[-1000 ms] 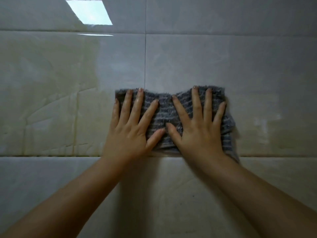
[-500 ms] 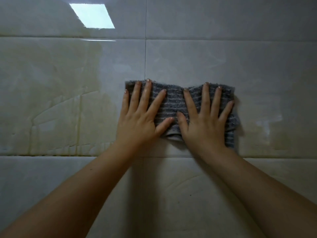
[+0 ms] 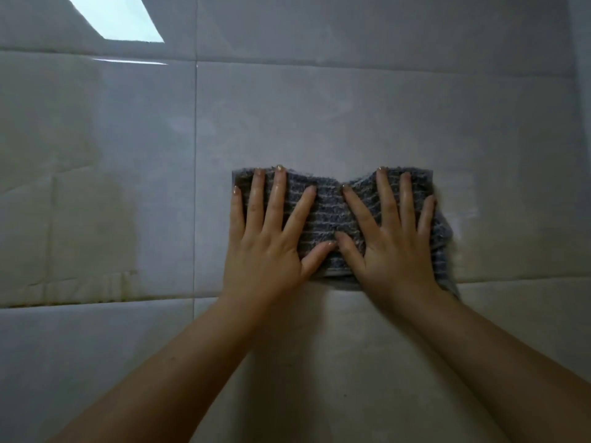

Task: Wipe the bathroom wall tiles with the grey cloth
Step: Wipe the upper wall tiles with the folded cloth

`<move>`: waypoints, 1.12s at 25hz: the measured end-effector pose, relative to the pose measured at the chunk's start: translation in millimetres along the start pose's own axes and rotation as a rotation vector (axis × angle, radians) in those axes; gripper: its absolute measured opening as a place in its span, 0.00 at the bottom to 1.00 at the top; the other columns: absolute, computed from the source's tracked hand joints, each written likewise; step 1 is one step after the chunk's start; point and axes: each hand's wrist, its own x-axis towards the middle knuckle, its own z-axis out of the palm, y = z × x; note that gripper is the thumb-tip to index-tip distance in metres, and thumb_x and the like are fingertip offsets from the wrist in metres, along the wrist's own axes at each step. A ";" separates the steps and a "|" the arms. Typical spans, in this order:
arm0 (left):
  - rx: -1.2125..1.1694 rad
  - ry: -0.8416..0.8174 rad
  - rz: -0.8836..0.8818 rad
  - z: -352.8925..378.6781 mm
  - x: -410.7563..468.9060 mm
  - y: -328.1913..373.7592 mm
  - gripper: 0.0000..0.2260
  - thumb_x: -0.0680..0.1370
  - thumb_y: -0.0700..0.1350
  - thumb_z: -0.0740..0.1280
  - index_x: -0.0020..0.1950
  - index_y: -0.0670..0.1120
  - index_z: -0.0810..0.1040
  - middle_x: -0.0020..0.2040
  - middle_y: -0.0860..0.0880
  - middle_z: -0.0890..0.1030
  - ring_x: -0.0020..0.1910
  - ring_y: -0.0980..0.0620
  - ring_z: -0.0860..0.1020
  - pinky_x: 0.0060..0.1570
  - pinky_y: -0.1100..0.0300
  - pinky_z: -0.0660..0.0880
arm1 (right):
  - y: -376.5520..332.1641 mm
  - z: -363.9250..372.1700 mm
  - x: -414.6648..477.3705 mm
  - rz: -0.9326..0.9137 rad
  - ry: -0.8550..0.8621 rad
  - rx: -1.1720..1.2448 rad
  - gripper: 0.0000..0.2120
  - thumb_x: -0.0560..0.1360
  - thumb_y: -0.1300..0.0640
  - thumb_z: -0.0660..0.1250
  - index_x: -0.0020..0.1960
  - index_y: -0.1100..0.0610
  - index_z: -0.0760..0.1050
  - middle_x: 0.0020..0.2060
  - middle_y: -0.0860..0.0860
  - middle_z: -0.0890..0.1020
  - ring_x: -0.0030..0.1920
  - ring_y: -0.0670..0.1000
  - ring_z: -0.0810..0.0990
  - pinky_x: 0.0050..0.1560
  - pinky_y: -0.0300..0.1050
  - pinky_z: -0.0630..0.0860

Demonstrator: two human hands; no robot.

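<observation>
A grey ribbed cloth (image 3: 329, 212) lies flat against the glossy pale wall tiles (image 3: 319, 116), just above a horizontal grout line. My left hand (image 3: 265, 251) presses on its left half with the fingers spread. On the right half, my right hand (image 3: 399, 251) presses the same way. The two thumbs nearly meet at the cloth's middle. A loose corner of the cloth hangs down by my right wrist. The palms hide the cloth's lower edge.
A vertical grout line (image 3: 195, 187) runs just left of the cloth. Yellowish stains (image 3: 89, 235) mark the tile further left. A bright window reflection (image 3: 118, 17) sits at the top left. A wall corner (image 3: 572, 59) shows at the far right.
Both hands slid the cloth to the right along the wall, from straddling the vertical grout line to fully right of it, moving up a little and then back down.
</observation>
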 end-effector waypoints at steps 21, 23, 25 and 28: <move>0.009 -0.021 -0.052 15.0 53.5 110.8 0.33 0.80 0.68 0.44 0.81 0.53 0.54 0.81 0.41 0.51 0.80 0.38 0.46 0.77 0.39 0.43 | 115.7 -3.0 10.1 0.035 0.023 0.018 0.29 0.79 0.36 0.46 0.78 0.42 0.50 0.79 0.55 0.51 0.78 0.62 0.45 0.73 0.72 0.44; 0.009 -0.021 -0.015 18.4 44.4 125.2 0.33 0.80 0.68 0.45 0.81 0.53 0.54 0.81 0.41 0.52 0.80 0.38 0.47 0.77 0.38 0.44 | 125.0 -2.7 -6.3 0.074 0.039 0.016 0.30 0.79 0.36 0.46 0.79 0.43 0.50 0.79 0.56 0.51 0.78 0.62 0.45 0.73 0.72 0.44; 0.018 -0.022 0.045 21.9 17.0 135.2 0.32 0.81 0.67 0.47 0.81 0.52 0.55 0.81 0.40 0.52 0.80 0.38 0.48 0.77 0.38 0.45 | 118.7 -0.1 -35.0 0.054 0.036 0.017 0.29 0.79 0.38 0.48 0.78 0.46 0.53 0.79 0.58 0.53 0.78 0.64 0.47 0.72 0.73 0.46; 0.034 -0.024 0.057 24.7 0.6 139.8 0.31 0.81 0.65 0.48 0.81 0.51 0.54 0.81 0.40 0.53 0.80 0.37 0.49 0.77 0.38 0.45 | 116.4 3.6 -51.1 -0.019 0.018 0.001 0.28 0.79 0.40 0.49 0.78 0.46 0.54 0.78 0.58 0.54 0.78 0.65 0.48 0.71 0.73 0.47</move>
